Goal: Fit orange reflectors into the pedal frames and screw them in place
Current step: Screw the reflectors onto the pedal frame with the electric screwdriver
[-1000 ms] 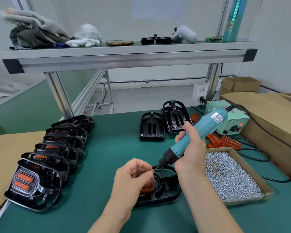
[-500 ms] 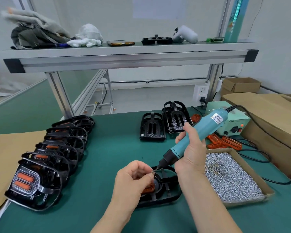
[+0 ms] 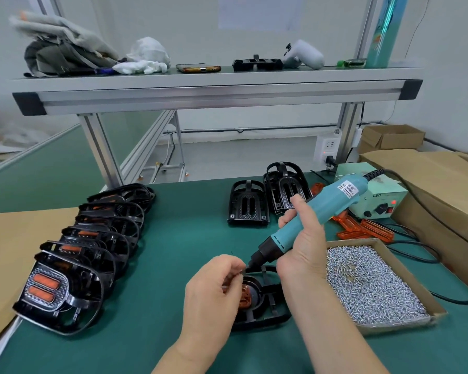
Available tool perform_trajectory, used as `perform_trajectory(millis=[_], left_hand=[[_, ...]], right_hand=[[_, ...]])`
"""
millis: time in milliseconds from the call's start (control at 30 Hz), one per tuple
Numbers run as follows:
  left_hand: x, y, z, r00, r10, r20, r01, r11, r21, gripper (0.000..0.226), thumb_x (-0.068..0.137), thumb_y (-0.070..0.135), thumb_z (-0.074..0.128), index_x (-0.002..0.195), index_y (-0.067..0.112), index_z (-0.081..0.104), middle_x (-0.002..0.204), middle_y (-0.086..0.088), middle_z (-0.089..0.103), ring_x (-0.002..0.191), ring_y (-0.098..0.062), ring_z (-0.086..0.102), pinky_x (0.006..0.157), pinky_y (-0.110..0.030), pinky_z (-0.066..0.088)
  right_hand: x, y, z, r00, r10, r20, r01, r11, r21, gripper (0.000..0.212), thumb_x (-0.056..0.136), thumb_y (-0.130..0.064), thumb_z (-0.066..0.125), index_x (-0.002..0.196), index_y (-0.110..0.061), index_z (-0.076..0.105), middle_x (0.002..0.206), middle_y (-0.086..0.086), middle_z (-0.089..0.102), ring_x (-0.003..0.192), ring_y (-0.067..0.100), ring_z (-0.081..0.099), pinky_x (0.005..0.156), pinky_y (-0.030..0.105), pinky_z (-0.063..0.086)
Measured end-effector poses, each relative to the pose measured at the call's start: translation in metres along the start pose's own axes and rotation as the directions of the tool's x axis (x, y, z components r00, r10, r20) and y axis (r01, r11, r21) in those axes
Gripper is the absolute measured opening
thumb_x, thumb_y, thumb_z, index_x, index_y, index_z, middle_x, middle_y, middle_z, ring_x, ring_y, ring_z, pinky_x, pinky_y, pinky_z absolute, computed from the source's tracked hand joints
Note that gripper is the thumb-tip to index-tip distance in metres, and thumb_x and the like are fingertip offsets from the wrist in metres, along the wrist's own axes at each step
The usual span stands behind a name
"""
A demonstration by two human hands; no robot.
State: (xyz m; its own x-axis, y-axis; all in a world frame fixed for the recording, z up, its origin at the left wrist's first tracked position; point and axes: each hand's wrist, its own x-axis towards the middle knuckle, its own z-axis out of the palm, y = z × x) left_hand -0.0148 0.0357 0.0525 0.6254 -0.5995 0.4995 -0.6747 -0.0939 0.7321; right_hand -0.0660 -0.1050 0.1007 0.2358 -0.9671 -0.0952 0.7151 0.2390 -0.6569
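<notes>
— Where is the black plastic pedal frame [image 3: 265,313] laid?
— On the green counter [image 3: 173,238], with an orange reflector [image 3: 245,299] inside. A small screw [image 3: 241,271] is pinched by fingers of the left hand [image 3: 214,292]; the teal electric screwdriver [image 3: 319,211] is gripped by the right hand [image 3: 304,252].

Bright, even light; wide-angle edge bowing

Reflector [image 3: 245,298] mostly behind left hand [image 3: 214,292]

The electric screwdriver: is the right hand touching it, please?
Touching. The head view shows the right hand with fingers curled round the teal electric screwdriver.
</notes>
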Motion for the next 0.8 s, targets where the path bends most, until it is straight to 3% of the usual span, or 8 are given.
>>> perform_trajectory(millis=[100,267,433,567,667,800], left_hand=[[-0.003,-0.004,0.002,0.992,0.121,-0.023,-0.118,0.988,0.103,0.049,0.074,-0.012,0.071,0.092,0.032,0.060,0.084,0.017,0.064,0.079,-0.004,0.063,0.072,-0.023,0.049],[-0.002,-0.007,0.006,0.981,0.183,-0.064,-0.169,0.970,0.174,0.044,0.075,-0.006,0.067,0.101,0.029,0.060,0.085,0.017,0.062,0.079,-0.006,0.061,0.073,-0.025,0.049],[-0.001,-0.008,0.005,0.993,0.116,-0.022,-0.107,0.962,0.252,0.050,0.069,-0.007,0.077,0.103,0.027,0.064,0.080,0.016,0.061,0.074,-0.010,0.061,0.068,-0.031,0.051],[0.000,-0.011,0.006,0.995,0.103,-0.011,-0.098,0.966,0.240,0.047,0.068,-0.005,0.079,0.104,0.023,0.067,0.080,0.015,0.062,0.077,-0.010,0.053,0.075,-0.028,0.040],[-0.001,-0.011,0.007,0.998,0.052,0.017,-0.055,0.981,0.187,0.047,0.072,0.001,0.079,0.108,0.026,0.065,0.087,0.017,0.063,0.084,-0.011,0.057,0.081,-0.023,0.038],[-0.002,-0.016,0.002,0.998,-0.036,0.055,0.031,0.996,0.084,0.047,0.077,0.010,0.074,0.111,0.039,0.058,0.099,0.024,0.063,0.102,0.003,0.052,0.090,-0.015,0.036]], right_hand=[[-0.001,0.004,0.000,0.999,-0.047,-0.011,0.047,0.997,-0.056,0.019,0.085,-0.016,0.075,0.087,-0.024,0.058,0.060,-0.007,0.052,0.050,0.007,0.048,0.052,0.016,0.047],[-0.001,0.006,0.004,0.998,-0.048,-0.031,0.045,0.995,-0.086,0.021,0.084,-0.020,0.077,0.084,-0.025,0.056,0.057,-0.009,0.054,0.052,0.006,0.050,0.060,0.021,0.044],[0.001,0.009,0.004,0.996,-0.091,-0.011,0.089,0.989,-0.115,0.018,0.086,-0.019,0.075,0.086,-0.023,0.058,0.056,-0.009,0.054,0.052,0.006,0.048,0.060,0.021,0.042],[0.000,0.010,0.004,0.989,-0.144,0.024,0.146,0.978,-0.150,0.017,0.086,-0.018,0.074,0.087,-0.021,0.058,0.056,-0.005,0.053,0.051,0.009,0.047,0.054,0.016,0.044],[-0.001,0.006,0.004,0.985,-0.165,0.051,0.171,0.974,-0.149,0.018,0.085,-0.017,0.076,0.087,-0.020,0.058,0.056,-0.004,0.053,0.051,0.009,0.047,0.053,0.015,0.046],[-0.002,-0.001,0.005,0.966,-0.240,0.100,0.254,0.952,-0.168,0.018,0.080,-0.017,0.076,0.085,-0.019,0.059,0.057,-0.003,0.053,0.051,0.009,0.048,0.053,0.017,0.045]])
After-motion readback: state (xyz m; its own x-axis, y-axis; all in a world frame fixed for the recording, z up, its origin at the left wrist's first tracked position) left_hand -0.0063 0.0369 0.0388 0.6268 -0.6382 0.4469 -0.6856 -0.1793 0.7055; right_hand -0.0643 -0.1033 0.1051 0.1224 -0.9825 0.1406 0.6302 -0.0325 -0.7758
